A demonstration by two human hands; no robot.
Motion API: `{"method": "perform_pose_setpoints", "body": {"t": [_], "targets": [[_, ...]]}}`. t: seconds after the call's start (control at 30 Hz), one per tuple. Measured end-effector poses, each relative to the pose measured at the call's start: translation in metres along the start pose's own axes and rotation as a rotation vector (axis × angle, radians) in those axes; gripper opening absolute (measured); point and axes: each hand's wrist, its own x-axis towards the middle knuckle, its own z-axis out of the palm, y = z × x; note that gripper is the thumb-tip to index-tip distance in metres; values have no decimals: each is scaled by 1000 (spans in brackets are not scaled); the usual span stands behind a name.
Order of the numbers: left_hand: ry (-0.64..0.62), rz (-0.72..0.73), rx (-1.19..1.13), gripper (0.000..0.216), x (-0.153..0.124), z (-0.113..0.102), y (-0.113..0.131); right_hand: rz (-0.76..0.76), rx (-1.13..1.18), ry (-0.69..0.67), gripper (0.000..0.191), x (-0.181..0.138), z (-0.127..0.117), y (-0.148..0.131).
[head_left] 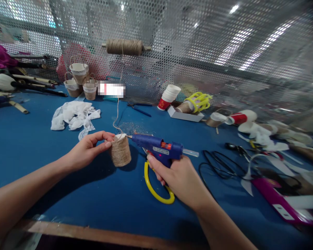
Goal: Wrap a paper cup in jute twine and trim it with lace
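My left hand (94, 147) pinches the rim of a small paper cup wrapped in twine (120, 152), which tilts slightly above the blue table. A strand of twine (117, 111) runs from the cup's rim up to a spool of twine (124, 47) on the mesh wall. My right hand (176, 175) is closed around the handle of a blue hot glue gun (153, 144). The gun's nozzle is at the cup's rim, and a clear glue stick (191, 152) sticks out of its back. Yellow-handled scissors (151, 185) lie under my right hand, their blades partly hidden.
White lace (74, 116) lies left of the cup, with finished small baskets (78, 73) behind it. Pliers (139, 108), stacked paper cups (169, 97) and a grey box (185, 115) stand further back. A black cable (219, 163) and a purple object (279, 201) lie at the right.
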Motion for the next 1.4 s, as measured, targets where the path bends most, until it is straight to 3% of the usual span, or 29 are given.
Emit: {"method": "perform_pose_setpoints", "body": {"t": [0.43, 0.53, 0.6, 0.67, 1.0, 1.17, 1.23, 1.3, 1.37, 1.4], "targets": [[13, 1, 46, 24, 0, -1, -2, 29, 189, -13, 27, 16, -5, 10], [-3, 30, 70, 21, -1, -1, -2, 11, 293, 104, 25, 32, -13, 26], [-10, 60, 94, 19, -2, -1, -1, 76, 253, 267, 24, 44, -18, 38], [-5, 74, 124, 19, -3, 0, 0, 130, 212, 322, 22, 56, -22, 50], [-5, 128, 203, 17, -9, 5, 10, 290, -63, 252, 23, 81, -22, 81], [-37, 151, 202, 17, -10, 6, 12, 131, -221, 349, 30, 76, -31, 73], [-62, 156, 192, 17, -10, 5, 12, 14, -242, 366, 24, 69, -28, 60], [-104, 162, 176, 17, -11, 5, 14, -130, -223, 323, 20, 60, -21, 41], [-161, 165, 150, 15, -12, 5, 16, -300, -167, 203, 32, 49, -9, 21], [-191, 161, 131, 15, -13, 5, 18, -496, -107, 97, 38, 43, -3, 12]]}}
